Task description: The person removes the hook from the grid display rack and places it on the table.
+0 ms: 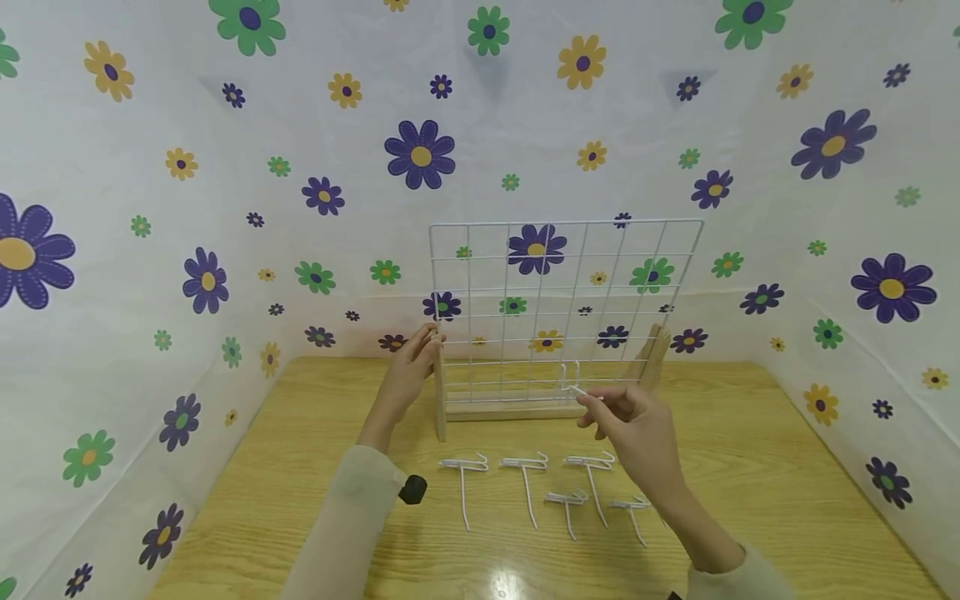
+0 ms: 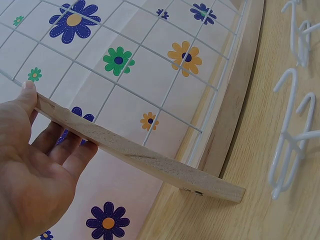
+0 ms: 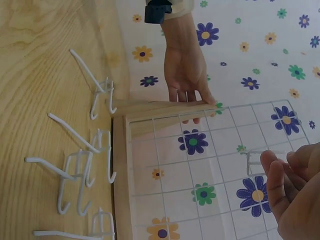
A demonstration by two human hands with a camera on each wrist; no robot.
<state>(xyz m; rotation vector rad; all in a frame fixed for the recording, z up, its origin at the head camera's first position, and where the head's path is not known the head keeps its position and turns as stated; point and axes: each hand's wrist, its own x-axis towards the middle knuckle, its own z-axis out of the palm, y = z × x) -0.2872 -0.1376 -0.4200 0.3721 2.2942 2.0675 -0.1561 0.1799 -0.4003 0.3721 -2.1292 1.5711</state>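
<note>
A white wire grid panel (image 1: 566, 222) stands upright in a wooden stand (image 1: 517, 412). My left hand (image 1: 408, 367) grips the stand's left side post; in the left wrist view the thumb lies on the post's edge (image 2: 150, 152) with the fingers on its other side. Between thumb and fingers, my right hand (image 1: 633, 429) pinches a white wire hook (image 1: 563, 375) by its arm. The hook's two bent ends point up, close to the lower middle of the grid; whether they touch the wire I cannot tell.
Several similar white hooks lie on the wooden table in front of the stand, among them a longer one (image 1: 464, 496) at the left and a shorter one (image 1: 636, 525) near my right forearm. A flower-print cloth (image 1: 495, 108) hangs behind and at both sides.
</note>
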